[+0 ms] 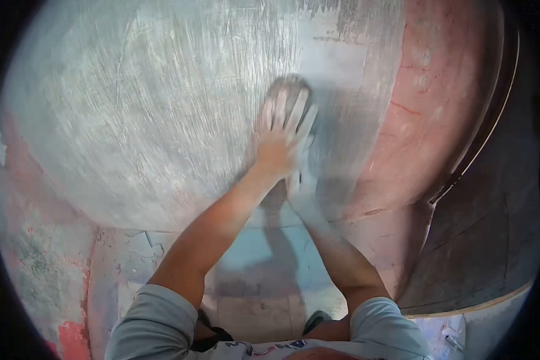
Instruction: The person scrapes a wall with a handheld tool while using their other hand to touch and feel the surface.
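Grey-white, streaked, curved panel [180, 108] with a pinkish-red side band [429, 102] fills the forward view, under both hands; step in hand looks like rubbing its surface; left hand [284, 132] flat, fingers spread over a dark, rounded shape [289, 80], pad or shadow, cannot tell; right hand [303, 171] just below, blurred, grip cannot tell; another stroke would call for even pressure; dark printed lettering [297, 344] at bottom edge, partial, unreadable.

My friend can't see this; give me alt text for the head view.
A person's left hand, fingers spread, lies over a dark object on a curved, scratched grey surface; the right hand, blurred, is below. A reddish area lies further right.
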Demonstrator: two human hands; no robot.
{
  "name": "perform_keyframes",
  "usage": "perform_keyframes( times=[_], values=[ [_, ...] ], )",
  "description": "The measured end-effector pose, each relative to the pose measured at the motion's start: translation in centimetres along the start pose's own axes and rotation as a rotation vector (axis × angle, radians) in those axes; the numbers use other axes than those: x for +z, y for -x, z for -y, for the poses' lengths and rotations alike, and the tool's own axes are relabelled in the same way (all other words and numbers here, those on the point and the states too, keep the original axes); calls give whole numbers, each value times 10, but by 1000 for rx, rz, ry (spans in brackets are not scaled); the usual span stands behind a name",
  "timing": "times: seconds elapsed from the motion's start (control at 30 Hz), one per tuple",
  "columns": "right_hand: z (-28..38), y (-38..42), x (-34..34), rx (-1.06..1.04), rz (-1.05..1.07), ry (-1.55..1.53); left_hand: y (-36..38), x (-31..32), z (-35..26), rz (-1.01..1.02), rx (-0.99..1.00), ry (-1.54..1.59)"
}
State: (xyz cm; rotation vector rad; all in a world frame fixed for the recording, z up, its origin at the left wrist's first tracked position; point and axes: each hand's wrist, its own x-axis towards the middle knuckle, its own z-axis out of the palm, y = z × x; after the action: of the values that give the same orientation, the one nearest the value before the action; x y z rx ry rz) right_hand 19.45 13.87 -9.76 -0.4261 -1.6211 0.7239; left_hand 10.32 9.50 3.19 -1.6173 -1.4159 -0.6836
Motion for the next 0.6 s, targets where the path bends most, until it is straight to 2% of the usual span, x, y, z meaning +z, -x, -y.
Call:
perform_keyframes(
  times=[0.07, 0.1, 0.23, 0.3, 0.33, 0.43, 0.47, 0.53, 0.57, 0.6],
  values=[
    [-9, 22, -1, -272, 7, 33, 18, -3, -9, 75, -60, 30],
    [9, 21, -4, -19, 58, -134, 11, -10, -6, 67, -48, 35],
    [49, -52, -5, 48, 64, -24, -71, -43, 22, -85, 3, -8],
    [89, -86, -13, -7, 2, -79, -95, -50, 26, -116, -3, 4],
    [79, -86, -10, 59, 4, -124, -99, -51, 25, -113, -18, -29],
    [33, -51, 5, 175, 61, -229, -74, -34, 24, -93, 10, -38],
    [6, -30, 14, 215, 60, -143, -54, -27, 17, -40, 3, -19],
    [30, 10, -9, 601, 332, -253, -4, -13, 0, 52, 6, 27],
    [26, 36, -5, 604, 328, -249, 23, -5, -9, 93, -7, 67],
    [15, 66, 11, 469, 154, -467, 45, 2, -18, 135, -26, 108]
  ],
)
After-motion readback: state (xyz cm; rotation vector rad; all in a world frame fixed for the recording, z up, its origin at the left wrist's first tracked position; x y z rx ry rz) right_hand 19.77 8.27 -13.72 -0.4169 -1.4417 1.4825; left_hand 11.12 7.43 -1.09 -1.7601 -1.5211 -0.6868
